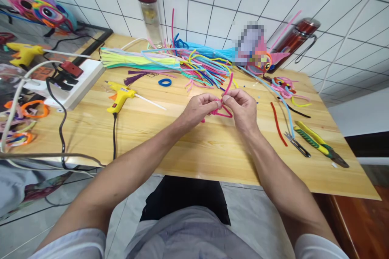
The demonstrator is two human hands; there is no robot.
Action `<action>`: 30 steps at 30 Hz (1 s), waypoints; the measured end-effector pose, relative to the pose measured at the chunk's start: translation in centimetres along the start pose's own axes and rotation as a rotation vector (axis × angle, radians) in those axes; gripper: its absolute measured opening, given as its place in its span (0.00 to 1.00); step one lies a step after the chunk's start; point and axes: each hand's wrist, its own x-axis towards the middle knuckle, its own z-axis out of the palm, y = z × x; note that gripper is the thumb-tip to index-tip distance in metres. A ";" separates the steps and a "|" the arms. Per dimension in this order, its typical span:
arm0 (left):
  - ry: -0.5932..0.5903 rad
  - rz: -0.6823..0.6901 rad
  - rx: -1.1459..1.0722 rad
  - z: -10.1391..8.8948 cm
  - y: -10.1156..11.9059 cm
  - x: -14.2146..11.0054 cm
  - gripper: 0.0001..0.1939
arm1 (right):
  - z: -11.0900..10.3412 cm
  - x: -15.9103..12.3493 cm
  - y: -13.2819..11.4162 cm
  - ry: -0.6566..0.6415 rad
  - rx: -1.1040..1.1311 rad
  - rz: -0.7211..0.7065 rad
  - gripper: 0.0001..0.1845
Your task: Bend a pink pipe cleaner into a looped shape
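A pink pipe cleaner (225,112), bent into a folded shape with a triangular loop, is held above the wooden table between both hands. My left hand (200,107) pinches its coiled part between thumb and fingers. With thumb and forefinger my right hand (242,107) grips the same pipe cleaner close by, and a free end sticks up past the fingertips. Behind the hands lies a heap of colourful pipe cleaners (206,64). The fingers hide part of the pink piece.
A yellow glue gun (121,96) lies left of the hands, near a white power strip (82,83). Pliers (320,143), thread snips (298,145) and a red pipe cleaner (278,124) lie at right. A glass bottle (150,16) and a red thermos (293,44) stand along the wall.
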 end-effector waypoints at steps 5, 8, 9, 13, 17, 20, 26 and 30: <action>-0.002 0.001 0.043 0.1 0.0 -0.1 0.11 | -0.3 0.3 -0.2 0.025 0.011 -0.025 0.21; -0.009 0.004 0.072 0.1 0.0 -0.1 0.12 | -0.3 0.3 -0.1 0.025 0.023 -0.034 0.24; -0.011 0.001 0.082 0.1 0.0 -0.2 0.12 | -0.3 0.3 -0.1 0.024 0.026 -0.037 0.25; -0.007 -0.001 0.086 0.2 0.2 -0.2 0.12 | -0.3 0.2 -0.1 0.022 0.020 -0.053 0.25; 0.016 0.008 0.071 0.2 0.0 -0.1 0.13 | -0.1 0.2 -0.1 0.042 -0.006 -0.056 0.26; 0.021 0.016 0.073 0.2 -0.2 -0.1 0.13 | -0.1 0.1 0.0 0.057 -0.031 -0.059 0.26; 0.026 0.047 0.056 0.3 -0.2 0.0 0.13 | 0.0 0.1 0.0 0.078 0.001 -0.087 0.26; 0.048 0.089 0.038 0.2 -0.3 0.1 0.13 | 0.4 -0.3 -0.1 0.110 -0.012 -0.124 0.25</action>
